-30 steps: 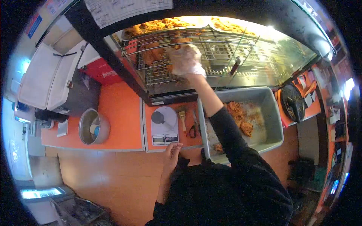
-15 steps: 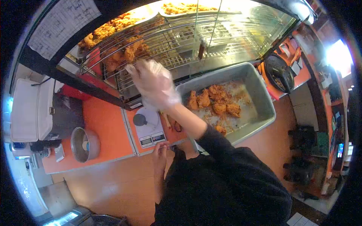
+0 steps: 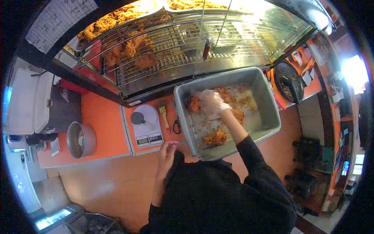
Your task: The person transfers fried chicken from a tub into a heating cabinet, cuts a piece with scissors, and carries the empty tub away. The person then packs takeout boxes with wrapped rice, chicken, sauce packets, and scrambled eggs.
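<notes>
My right hand (image 3: 213, 103), in a clear plastic glove, is down inside a grey tub (image 3: 274, 111). Its slightly blurred fingers close on a piece of fried chicken (image 3: 194, 104) at the tub's left side. More fried chicken (image 3: 215, 137) lies in the tub among crumbs, partly hidden by the hand and forearm. Outside the tub's near left corner is my bare left hand (image 3: 167, 152), its fingers pinched together; what they hold, if anything, is too small to make out. Several chicken pieces (image 3: 134, 46) rest on the wire rack (image 3: 171, 58) of a lit display case.
Left of the tub are a digital scale (image 3: 148, 124), a brush (image 3: 163, 117) and black scissor handles (image 3: 177, 126). Farther left stand a metal pot (image 3: 81, 140) and an open cooler box (image 3: 64, 105). A black pan (image 3: 288, 80) sits right of the tub.
My right hand has moved from the display rack down and right into the tub. A chicken piece now shows on the rack where the hand was. My left hand stays low beside the tub.
</notes>
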{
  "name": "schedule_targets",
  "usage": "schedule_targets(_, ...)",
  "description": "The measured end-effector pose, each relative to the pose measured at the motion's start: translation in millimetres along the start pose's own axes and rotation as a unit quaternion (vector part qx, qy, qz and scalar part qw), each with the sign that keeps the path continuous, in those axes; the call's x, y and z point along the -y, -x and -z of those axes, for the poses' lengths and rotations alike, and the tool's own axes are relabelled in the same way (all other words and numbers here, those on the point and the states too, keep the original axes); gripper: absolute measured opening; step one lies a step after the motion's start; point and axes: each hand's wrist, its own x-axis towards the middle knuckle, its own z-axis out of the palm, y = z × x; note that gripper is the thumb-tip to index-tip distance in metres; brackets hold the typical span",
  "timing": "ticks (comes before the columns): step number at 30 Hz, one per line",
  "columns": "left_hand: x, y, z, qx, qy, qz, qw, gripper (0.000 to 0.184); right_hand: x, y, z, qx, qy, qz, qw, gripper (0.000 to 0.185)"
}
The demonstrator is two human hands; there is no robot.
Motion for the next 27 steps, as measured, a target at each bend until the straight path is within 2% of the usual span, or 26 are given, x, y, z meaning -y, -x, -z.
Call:
schedule_targets(1, 2.2, -0.6, -4.2, 0.006, 0.012, 0.004, 1.0, 0.015, 6.1, -13.2, -3.6, 0.054, 0.041, -0.015, 0.998, 0.056)
schedule_targets(2, -2.2, -0.7, -6.9, 0.001, 0.013, 0.004, 1.0, 0.015, 8.9, -25.6, -3.2, 0.053, 0.042, -0.01, 0.998, 0.056)
schedule_targets(4, -13.1, -0.4, -10.0, 0.03, 0.003, -0.004, 1.0, 0.014, 12.3, -44.2, -1.6, 0.2, 0.039, -0.05, 0.978, 0.048)
schedule_targets(5, -10.9, 0.9, -12.6, 0.025, 0.004, -0.005, 1.0, 0.014, 12.5, -41.0, -5.4, 0.199, 0.042, -0.046, 0.978, 0.048)
schedule_targets(7, -2.6, 3.9, -16.9, 0.008, 0.032, 0.024, 0.999, 0.014, 7.1, -20.2, -23.5, 0.0, -0.046, 0.004, 0.999, 0.043)
schedule_targets(8, -3.2, 4.3, -15.5, 0.003, 0.035, 0.025, 0.999, 0.014, 1.2, -9.4, -30.6, 0.002, -0.044, 0.009, 0.999, 0.043)
schedule_targets(10, -6.3, 6.8, -11.3, 0.005, 0.011, 0.003, 1.0, 0.014, -9.1, 13.5, -41.4, -0.199, -0.157, 0.068, 0.965, 0.045)
schedule_targets(11, -8.7, 8.6, -10.1, 0.001, 0.013, 0.005, 1.0, 0.014, -5.2, 25.1, -34.8, -0.196, -0.156, 0.071, 0.965, 0.045)
schedule_targets(13, -12.8, 8.9, -8.9, -0.009, 0.03, 0.016, 0.999, 0.013, 5.9, 47.2, -7.4, -0.202, -0.36, 0.008, 0.911, 0.055)
schedule_targets(14, -10.1, 8.4, -8.7, -0.009, 0.032, 0.016, 0.999, 0.013, 5.7, 52.9, -8.2, -0.202, -0.358, 0.008, 0.911, 0.055)
schedule_targets(16, -2.1, 6.2, -9.1, -0.006, 0.044, 0.011, 0.999, 0.013, 4.4, 65.0, -9.8, -0.25, -0.614, 0.095, 0.742, 0.055)
schedule_targets(17, -0.9, 5.0, -10.1, -0.002, 0.045, 0.01, 0.999, 0.013, 15.0, 77.5, 11.5, -0.21, -0.636, 0.027, 0.742, 0.053)
schedule_targets(18, -0.1, 3.7, -11.3, 0.004, 0.035, 0.004, 0.999, 0.013, 15.5, 81.7, 17.6, -0.213, -0.635, 0.023, 0.743, 0.053)
schedule_targets(20, -2.1, 3.8, -14.2, 0.013, 0.026, 0.0, 1.0, 0.013, 15.5, 88.8, 22.9, -0.237, -0.552, 0.056, 0.797, 0.052)
schedule_targets(22, -7.7, 4.6, -15.7, 0.04, 0.072, 0.055, 0.995, 0.013, 17.2, 92.7, 24.8, -0.239, -0.56, 0.05, 0.792, 0.051)
schedule_targets(27, -8.5, 4.3, -20.3, 0.058, 0.049, 0.079, 0.994, 0.013, 33.9, 104.5, 40.9, -0.237, -0.611, 0.028, 0.755, 0.051)
